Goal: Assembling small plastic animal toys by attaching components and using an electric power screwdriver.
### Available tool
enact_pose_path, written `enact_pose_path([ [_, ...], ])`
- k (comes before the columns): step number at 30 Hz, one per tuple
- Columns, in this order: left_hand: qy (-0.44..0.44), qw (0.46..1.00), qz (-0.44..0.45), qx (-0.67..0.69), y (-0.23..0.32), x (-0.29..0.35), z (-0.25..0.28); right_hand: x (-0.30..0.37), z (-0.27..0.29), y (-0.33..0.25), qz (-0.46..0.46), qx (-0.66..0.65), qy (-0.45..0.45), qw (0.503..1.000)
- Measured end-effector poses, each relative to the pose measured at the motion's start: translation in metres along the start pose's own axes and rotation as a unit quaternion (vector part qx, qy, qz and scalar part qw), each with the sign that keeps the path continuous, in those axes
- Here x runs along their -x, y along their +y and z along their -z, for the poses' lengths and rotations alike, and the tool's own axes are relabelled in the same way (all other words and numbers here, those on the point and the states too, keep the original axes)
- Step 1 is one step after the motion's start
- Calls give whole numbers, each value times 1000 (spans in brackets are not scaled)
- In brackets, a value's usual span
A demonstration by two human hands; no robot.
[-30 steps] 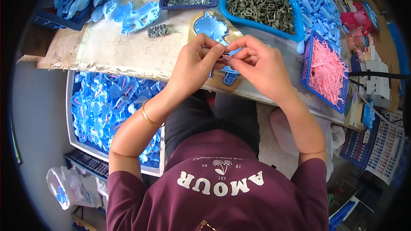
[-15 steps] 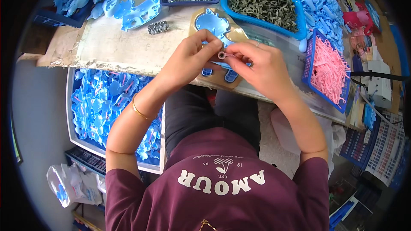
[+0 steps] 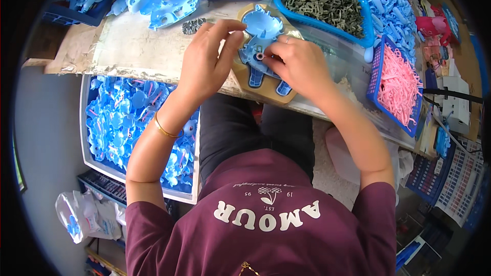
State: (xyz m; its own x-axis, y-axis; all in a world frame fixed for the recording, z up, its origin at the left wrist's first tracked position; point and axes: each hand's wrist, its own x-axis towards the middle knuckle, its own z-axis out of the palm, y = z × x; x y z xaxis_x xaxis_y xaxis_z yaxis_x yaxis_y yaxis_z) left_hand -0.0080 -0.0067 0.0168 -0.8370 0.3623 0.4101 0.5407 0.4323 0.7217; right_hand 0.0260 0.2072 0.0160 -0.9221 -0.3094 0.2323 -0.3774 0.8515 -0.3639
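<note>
Where it shows, the hollow shell (image 3: 262,24) is blue.

we see a plain grey wall (image 3: 53,117) at left, a pale, worn, brightly lit tabletop (image 3: 128,46) with a ragged front edge, light-coloured floor (image 3: 321,151) below it

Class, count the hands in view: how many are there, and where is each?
2. The left hand is just left of the blue shell; the right hand holds a small pink piece at the shell. No other hands show.
</note>
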Motion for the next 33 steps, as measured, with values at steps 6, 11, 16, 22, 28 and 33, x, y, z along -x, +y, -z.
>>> enact_pose_path([
  [6, -96, 959, -225, -147, -13, 8, -7, -14, 5, 5, 63, 37, -67, 995],
  [11, -129, 942, -240, -195, -15, 13, -14, 3, 5, 5, 37, 3, -19, 999],
  [16, -135, 944, -235, -188, -16, 18, -15, 27, 21, 2, -26, -10, 19, 999],
  [22, -124, 949, -223, -186, -13, 18, -18, 34, 14, 9, -42, -7, 47, 998],
  [28, -124, 947, -221, -196, -14, 17, -19, 29, 18, 18, -35, -9, 14, 999],
  [33, -115, 949, -222, -193, -12, 16, -16, 21, 26, 17, -30, -30, -37, 998],
])
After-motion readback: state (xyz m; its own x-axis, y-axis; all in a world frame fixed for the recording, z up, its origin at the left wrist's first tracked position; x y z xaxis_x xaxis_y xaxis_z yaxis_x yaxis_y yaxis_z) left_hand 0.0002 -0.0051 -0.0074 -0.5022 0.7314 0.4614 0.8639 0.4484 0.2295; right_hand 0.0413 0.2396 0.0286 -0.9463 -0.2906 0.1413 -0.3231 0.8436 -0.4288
